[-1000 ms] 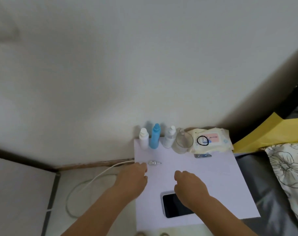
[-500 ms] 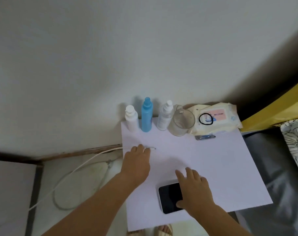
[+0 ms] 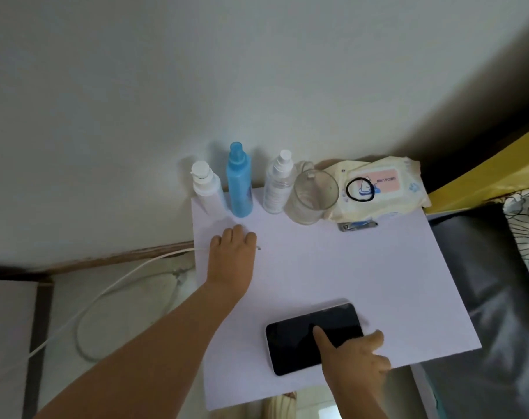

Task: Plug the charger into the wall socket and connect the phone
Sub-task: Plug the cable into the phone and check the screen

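Observation:
A black-screened phone [image 3: 302,337] with a white edge lies flat near the front of the white table [image 3: 363,276]. My right hand [image 3: 352,358] rests on its right end, index finger on the screen. A white charger cable [image 3: 130,270] runs from the floor at left up onto the table's left edge. My left hand [image 3: 234,255] lies palm down over the cable's end, and the small metal plug tip [image 3: 258,247] pokes out to the right of the fingers. No wall socket or charger block is in view.
Along the table's back edge against the wall stand a white pump bottle [image 3: 205,189], a blue spray bottle [image 3: 239,181], a clear spray bottle [image 3: 278,184] and a glass cup [image 3: 313,196]. A wipes pack [image 3: 384,189] with a black hair tie and nail clippers [image 3: 358,225] lie at right. A bed borders the table's right side.
My view has tilted down, so the table appears larger and lower. My left hand stays over the cable end. My right hand slid back toward me along the phone, uncovering most of the screen.

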Tool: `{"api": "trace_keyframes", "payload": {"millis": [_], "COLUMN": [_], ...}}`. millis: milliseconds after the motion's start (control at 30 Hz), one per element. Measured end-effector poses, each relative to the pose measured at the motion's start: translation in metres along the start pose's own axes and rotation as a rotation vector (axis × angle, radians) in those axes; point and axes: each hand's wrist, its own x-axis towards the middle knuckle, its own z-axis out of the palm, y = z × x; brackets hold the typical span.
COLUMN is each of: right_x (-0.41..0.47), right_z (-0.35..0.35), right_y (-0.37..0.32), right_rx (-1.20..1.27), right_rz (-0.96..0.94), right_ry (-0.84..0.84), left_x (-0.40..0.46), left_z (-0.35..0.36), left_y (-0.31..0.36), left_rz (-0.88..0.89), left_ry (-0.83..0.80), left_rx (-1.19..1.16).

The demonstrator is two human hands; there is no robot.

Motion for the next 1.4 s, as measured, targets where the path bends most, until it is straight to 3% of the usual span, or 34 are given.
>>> {"api": "trace_keyframes", "payload": {"millis": [67,200,300,467,633,733,833,933,1100,1400], "right_x": [-0.001,-0.003,-0.003,0.001,0.001,0.003,-0.001,-0.014,-0.036,-0.058], "right_z": [0.007,0.017,0.019,0.021,0.006,-0.010,-0.026,-0.043,-0.066,-0.081], "right_y": [-0.005,-0.025,-0.038,-0.040,-0.031,-0.030,-0.037,-0.052,-0.074,-0.086], "right_rx": [0.121,0.227,0.277,0.383,0.620,0.836,1.144,1.334,1.449,1.474], "right_rz": [0.050,0.131,0.179,0.059,-0.006,0.020,0.021,-0.043,-0.108,-0.119], "right_ry": [-0.041,-0.027,-0.006,0.057,0.059,-0.087,-0.335,-0.456,-0.504,-0.559], "left_x": [0.000,-0.006,-0.012,-0.024,-0.035,-0.043,-0.051,-0.056,-0.072,-0.090], "left_z": [0.004,-0.003,0.000,0.007,-0.007,-0.021,-0.043,-0.071,-0.118,-0.144], "left_y": [0.001,-0.001,-0.004,-0.009,-0.012,-0.017,-0.023,-0.026,-0.024,-0.018], "left_rz": [-0.010,0.023,0.020,0.004,-0.078,-0.104,-0.132,-0.194,-0.137,-0.118], "left_ry": [-0.048,0.014,-0.008,0.118,0.120,0.090,-0.035,-0.161,-0.252,-0.203], "left_rx": [-0.046,-0.008,-0.121,-0.355,-0.581,-0.734,-0.954,-1.213,-1.380,-1.440]}}
